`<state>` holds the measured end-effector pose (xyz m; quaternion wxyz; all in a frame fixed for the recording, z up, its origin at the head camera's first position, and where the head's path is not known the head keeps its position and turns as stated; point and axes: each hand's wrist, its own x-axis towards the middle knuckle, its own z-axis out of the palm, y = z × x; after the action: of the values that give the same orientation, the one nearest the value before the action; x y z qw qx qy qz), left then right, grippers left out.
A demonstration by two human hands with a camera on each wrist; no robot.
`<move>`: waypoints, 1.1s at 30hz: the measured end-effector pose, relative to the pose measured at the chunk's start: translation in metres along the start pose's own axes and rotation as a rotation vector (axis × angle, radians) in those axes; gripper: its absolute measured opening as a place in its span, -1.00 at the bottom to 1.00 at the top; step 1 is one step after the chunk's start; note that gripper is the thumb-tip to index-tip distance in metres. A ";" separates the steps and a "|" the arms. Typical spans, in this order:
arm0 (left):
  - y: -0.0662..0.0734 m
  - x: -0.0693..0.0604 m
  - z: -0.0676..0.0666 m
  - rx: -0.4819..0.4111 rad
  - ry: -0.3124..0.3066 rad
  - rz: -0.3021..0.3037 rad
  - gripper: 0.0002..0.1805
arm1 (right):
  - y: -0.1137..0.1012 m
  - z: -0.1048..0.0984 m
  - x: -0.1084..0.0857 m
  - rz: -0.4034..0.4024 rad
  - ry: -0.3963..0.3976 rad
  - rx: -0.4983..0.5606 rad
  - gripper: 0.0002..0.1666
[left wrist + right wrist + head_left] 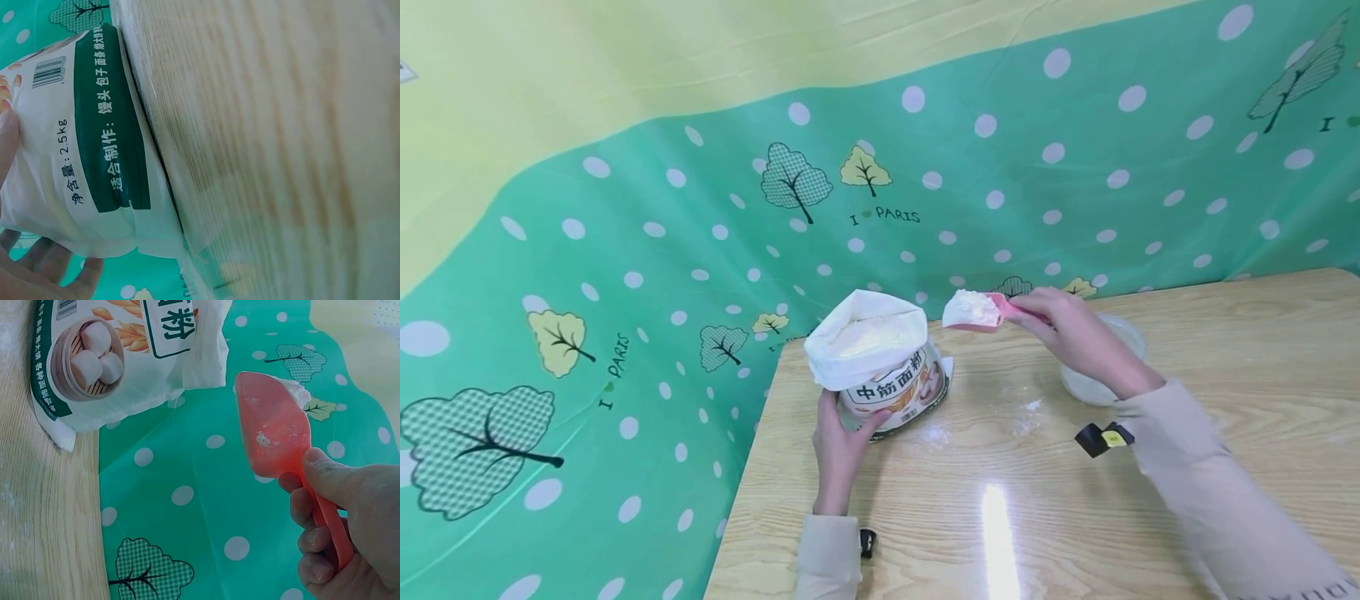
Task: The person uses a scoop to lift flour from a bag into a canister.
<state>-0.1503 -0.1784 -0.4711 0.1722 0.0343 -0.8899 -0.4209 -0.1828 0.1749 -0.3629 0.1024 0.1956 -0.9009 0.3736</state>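
Note:
An open white flour bag (891, 385) stands on the table, its top edge folded outward. My left hand (841, 437) grips the lower near side of the bag; the left wrist view shows the thumb on the front and the fingers (47, 265) around the side. My right hand (1071, 329) holds a pink scoop (272, 428) by its handle, thumb along the top and fingers curled beneath. White flour (970, 307) is heaped in the scoop, which hangs in the air right of the bag. Behind my right forearm stands a translucent container (1084, 388), partly hidden.
Flour traces (1028, 412) lie on the wooden table (940, 500) between bag and container. A green and yellow patterned cloth (700, 250) hangs behind and to the left of the table. A black strap piece with a yellow label (1105, 438) is by the right wrist.

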 end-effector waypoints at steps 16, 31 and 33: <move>0.002 -0.001 -0.001 -0.001 0.000 0.003 0.07 | 0.016 -0.013 -0.021 0.021 0.030 -0.013 -0.57; 0.003 0.000 -0.001 0.008 -0.010 -0.021 0.06 | 0.030 -0.024 -0.037 0.052 0.058 -0.042 -0.56; 0.003 -0.001 -0.001 0.009 -0.009 -0.021 0.06 | 0.032 -0.025 -0.039 0.065 0.059 -0.032 -0.56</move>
<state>-0.1488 -0.1767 -0.4686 0.1636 0.0424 -0.8923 -0.4187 -0.1603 0.2237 -0.3785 0.1199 0.1537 -0.9092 0.3680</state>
